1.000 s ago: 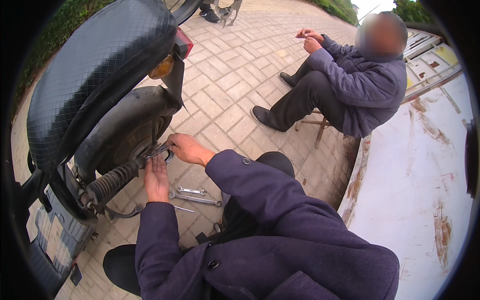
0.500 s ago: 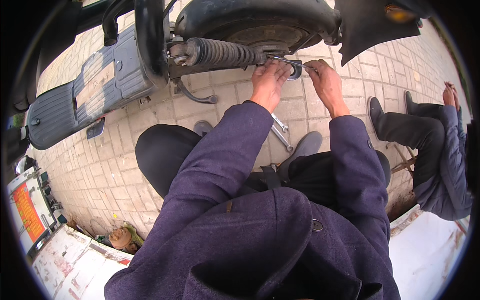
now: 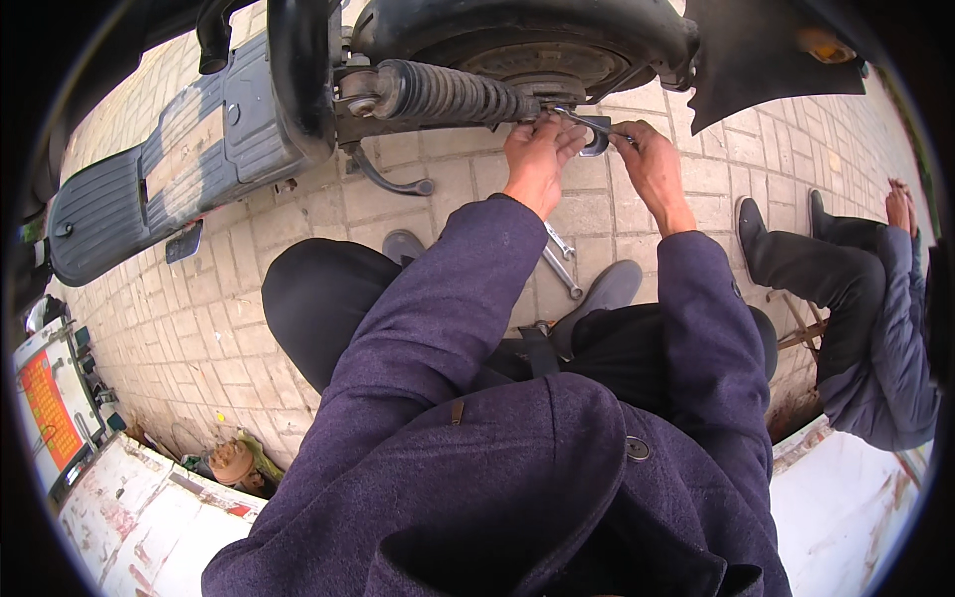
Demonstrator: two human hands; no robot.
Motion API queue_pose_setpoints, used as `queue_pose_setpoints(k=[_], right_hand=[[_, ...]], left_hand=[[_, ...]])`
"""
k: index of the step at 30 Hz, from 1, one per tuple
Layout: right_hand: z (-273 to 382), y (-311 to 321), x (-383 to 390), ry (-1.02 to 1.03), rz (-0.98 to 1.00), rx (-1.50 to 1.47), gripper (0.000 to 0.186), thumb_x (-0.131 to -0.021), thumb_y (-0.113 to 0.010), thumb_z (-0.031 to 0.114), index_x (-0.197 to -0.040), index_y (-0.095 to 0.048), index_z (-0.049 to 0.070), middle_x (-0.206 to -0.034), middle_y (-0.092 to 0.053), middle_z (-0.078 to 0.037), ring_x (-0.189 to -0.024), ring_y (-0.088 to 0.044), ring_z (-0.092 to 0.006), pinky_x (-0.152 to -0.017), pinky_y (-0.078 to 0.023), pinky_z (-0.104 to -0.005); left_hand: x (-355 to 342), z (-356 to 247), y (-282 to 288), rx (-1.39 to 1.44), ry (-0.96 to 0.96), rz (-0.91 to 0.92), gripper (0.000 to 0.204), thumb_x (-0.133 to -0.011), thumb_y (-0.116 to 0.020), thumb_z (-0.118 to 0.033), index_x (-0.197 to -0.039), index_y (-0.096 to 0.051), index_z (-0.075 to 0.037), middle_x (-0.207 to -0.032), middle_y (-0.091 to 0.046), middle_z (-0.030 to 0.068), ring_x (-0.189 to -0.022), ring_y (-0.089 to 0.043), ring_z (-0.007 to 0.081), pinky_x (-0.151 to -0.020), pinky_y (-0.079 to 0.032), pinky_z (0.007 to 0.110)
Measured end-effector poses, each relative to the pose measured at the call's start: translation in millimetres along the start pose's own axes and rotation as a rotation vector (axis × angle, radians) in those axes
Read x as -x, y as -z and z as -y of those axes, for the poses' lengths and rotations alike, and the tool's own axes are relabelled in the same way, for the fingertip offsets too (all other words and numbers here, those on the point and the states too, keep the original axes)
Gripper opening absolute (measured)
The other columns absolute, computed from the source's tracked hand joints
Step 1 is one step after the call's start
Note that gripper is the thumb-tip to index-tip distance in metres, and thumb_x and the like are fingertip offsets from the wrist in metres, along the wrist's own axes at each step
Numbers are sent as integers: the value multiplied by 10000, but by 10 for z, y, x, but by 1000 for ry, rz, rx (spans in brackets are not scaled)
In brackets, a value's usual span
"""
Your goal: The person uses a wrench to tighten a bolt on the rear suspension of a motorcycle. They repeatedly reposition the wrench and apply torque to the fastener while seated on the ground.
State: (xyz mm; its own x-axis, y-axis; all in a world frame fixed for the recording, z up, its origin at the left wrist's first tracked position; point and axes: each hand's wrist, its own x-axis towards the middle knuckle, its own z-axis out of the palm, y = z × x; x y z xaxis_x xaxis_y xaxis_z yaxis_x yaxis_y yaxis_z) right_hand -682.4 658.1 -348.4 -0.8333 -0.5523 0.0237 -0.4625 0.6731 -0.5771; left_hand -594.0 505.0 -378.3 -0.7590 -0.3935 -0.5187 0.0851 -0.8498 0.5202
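My right hand (image 3: 652, 169) grips the shank of a thin silver wrench (image 3: 587, 121), whose far end is at the hub (image 3: 557, 95) of the scooter's black rear wheel (image 3: 517, 30). My left hand (image 3: 537, 159) is at that same end, fingertips curled against the parts below the hub; what they hold is hidden. A coiled shock absorber (image 3: 448, 95) runs from the frame toward the hub, just above my left hand. On the paving below my hands, partly behind my left sleeve, lie two loose wrenches (image 3: 559, 269).
The scooter's footboard (image 3: 99, 219) extends left, beside a curved stand (image 3: 393, 184). My crouched knee (image 3: 308, 298) is below it. A seated person (image 3: 846, 279) in dark clothes is at right. White worn metal surfaces (image 3: 149, 517) edge the bottom, near a rusty round object (image 3: 231, 460).
The view has swung from a second ago, bringing the footboard into full sight. Since half a second ago, the wrench has tilted slightly and both hands have shifted only a little.
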Motion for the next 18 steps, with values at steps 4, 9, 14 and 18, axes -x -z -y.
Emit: queue_pose_setpoints(k=[4,9,14,18], right_hand=[[20,-43,14,15,-12,4,235,-954,-671,240,-1070,-754,53,-1002,-731,-154,-917,-696,-377,-803,-534,-448],[7,-65,26,30,-1,28,228,-952,-672,237,-1063,-752,54,-1004,-728,-147,-907,-696,-373,-792,-532,-448],[74,13,-8,21,-13,50,217,-943,-680,227,-1052,-751,53,-996,-721,-131,-903,-699,-355,-788,-533,-440],[330,204,-8,160,-72,184,149,-927,-693,156,-1029,-746,61,-954,-690,-96,-862,-659,-324,-774,-516,-418]], left_hand=[[-14,-5,15,-14,-33,0,101,-1041,-597,-81,-1089,-576,7,-1112,-680,171,-1064,-720,352,-920,-610,459],[-19,-8,22,-55,-54,-6,111,-1048,-590,-79,-1107,-566,12,-1119,-683,176,-1060,-726,355,-912,-618,446],[16,-62,-10,-80,-50,-8,129,-1055,-582,-84,-1121,-555,24,-1143,-679,188,-1087,-719,362,-915,-618,435],[42,-99,-39,-81,-34,-6,153,-1068,-557,-91,-1144,-555,41,-1165,-673,201,-1125,-702,375,-947,-606,440]])
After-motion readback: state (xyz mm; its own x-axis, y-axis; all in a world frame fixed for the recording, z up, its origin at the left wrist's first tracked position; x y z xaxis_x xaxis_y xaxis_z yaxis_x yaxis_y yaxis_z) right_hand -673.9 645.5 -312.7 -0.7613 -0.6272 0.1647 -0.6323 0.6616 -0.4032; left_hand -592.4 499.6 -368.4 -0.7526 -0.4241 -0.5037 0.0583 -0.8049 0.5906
